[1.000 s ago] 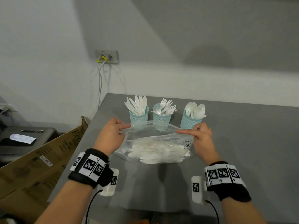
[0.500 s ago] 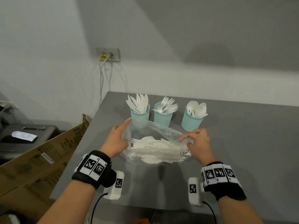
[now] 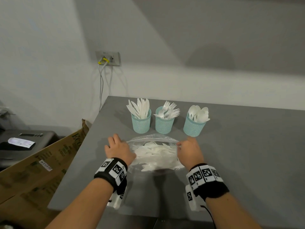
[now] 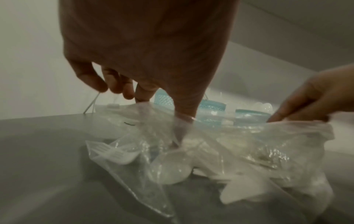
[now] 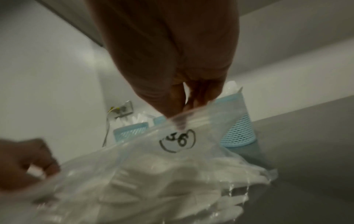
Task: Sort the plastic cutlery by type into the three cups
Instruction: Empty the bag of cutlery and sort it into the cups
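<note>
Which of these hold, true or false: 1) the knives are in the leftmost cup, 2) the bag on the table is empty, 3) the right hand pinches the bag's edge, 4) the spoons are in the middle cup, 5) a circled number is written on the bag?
1. Knives stand in the leftmost cup. True.
2. The clear plastic bag is empty. False: white cutlery lies inside it.
3. The right hand pinches the bag's edge. True, as the right wrist view shows.
4. Spoons stand in the middle cup. False: the middle cup holds forks; the spoons are in the rightmost cup.
5. A circled number is written on the bag. True.
</note>
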A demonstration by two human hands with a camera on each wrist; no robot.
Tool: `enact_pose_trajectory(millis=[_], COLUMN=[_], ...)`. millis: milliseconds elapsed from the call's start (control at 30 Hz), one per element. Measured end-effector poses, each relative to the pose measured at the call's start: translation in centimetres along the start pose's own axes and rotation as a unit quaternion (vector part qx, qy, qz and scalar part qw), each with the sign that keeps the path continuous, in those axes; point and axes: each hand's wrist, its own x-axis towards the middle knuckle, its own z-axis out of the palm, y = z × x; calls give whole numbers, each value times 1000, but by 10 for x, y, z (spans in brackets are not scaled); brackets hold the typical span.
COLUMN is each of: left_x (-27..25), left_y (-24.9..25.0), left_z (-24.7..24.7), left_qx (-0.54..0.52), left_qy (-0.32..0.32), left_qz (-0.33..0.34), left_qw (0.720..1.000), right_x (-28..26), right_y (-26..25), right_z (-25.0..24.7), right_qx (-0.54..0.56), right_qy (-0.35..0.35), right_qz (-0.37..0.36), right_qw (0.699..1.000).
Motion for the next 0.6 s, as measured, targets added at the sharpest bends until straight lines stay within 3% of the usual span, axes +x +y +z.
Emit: enact_pose_trajectory(millis=[67,167,233,300,400,467,600], left_x=[0,4,4,3,2,4,6], left_y=[1,-2,-3,-6,-11,-16,-28], left_z=[-1,-1,-5,-8,-9,-9,-12], left_qx=[19,-7,-92,-228,-368,-413,-358], left_qy=[17,-14,-51,-77,-62,-26,15], left_qz=[15,55,71,45,12,30,126], left_qw=[1000,998,992,970,928,910,925], right_x=[3,7,9,11,11,12,17], right_y=[-5,-1,4,8,15,20,40], right_z=[7,15,16,17,14,9,3], right_qx=[25,49,57,66,133,222,364], right_qy=[-35,-86,-93,-97,-81,-42,7], right_qz=[17,79,98,110,112,121,119], right_qw=[999,992,989,987,982,966,924])
